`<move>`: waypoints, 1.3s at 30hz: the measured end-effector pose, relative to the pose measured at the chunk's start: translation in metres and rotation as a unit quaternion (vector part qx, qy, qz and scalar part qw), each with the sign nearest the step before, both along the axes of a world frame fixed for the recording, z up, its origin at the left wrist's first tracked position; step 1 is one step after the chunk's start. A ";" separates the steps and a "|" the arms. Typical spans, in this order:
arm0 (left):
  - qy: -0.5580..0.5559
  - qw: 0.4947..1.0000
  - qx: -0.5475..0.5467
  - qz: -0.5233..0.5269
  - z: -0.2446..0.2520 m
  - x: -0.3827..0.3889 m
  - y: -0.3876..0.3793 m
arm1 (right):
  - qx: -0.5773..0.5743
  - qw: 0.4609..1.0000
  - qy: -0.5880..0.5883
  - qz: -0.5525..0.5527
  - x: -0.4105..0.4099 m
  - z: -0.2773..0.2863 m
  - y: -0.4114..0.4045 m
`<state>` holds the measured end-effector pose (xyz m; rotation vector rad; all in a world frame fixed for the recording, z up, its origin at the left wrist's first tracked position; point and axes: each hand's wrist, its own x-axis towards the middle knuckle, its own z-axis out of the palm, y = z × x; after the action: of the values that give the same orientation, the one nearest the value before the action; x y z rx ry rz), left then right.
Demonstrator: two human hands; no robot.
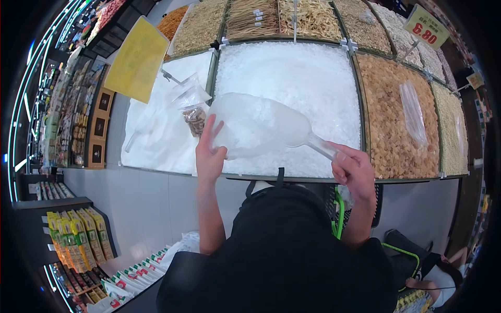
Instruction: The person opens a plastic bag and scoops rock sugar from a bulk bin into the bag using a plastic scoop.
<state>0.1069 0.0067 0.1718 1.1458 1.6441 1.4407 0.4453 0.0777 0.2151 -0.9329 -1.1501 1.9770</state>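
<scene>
My right hand (354, 168) grips the handle of a clear plastic scoop (291, 121). The scoop points left, its head inside a thin clear plastic bag (242, 129). My left hand (211, 150) holds the bag at its left side, fingers spread against the film. White grains show within the scoop; how much lies in the bag I cannot tell. Both hands are over the near part of a bin of coarse white crystals (274, 70). Left of it, a small zip bag of brown pieces (193, 117) lies on a bin of fine white granules (156, 144).
A yellow sign (139, 58) stands over the left bin. To the right is a bin of amber lumps (391, 117) with an empty-looking plastic bag (414, 113) on it. A green-trimmed cart (339, 211) stands near my right arm. Another person (438, 274) is at the lower right.
</scene>
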 end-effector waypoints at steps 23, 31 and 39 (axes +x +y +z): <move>-0.001 1.000 -0.005 -0.008 0.001 0.002 -0.009 | 0.222 0.932 -0.278 0.075 -0.084 -0.019 -0.004; -0.002 1.000 -0.002 0.010 -0.001 0.011 -0.013 | 0.250 0.916 -0.297 0.101 -0.079 -0.020 -0.002; -0.018 0.999 0.004 0.032 -0.003 0.022 -0.019 | 0.289 0.906 -0.287 0.120 -0.072 -0.028 -0.002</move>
<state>0.1287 -0.0125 0.1685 1.0751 1.6657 1.4992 0.3734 0.0760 0.1874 -1.1038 -2.1235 1.3936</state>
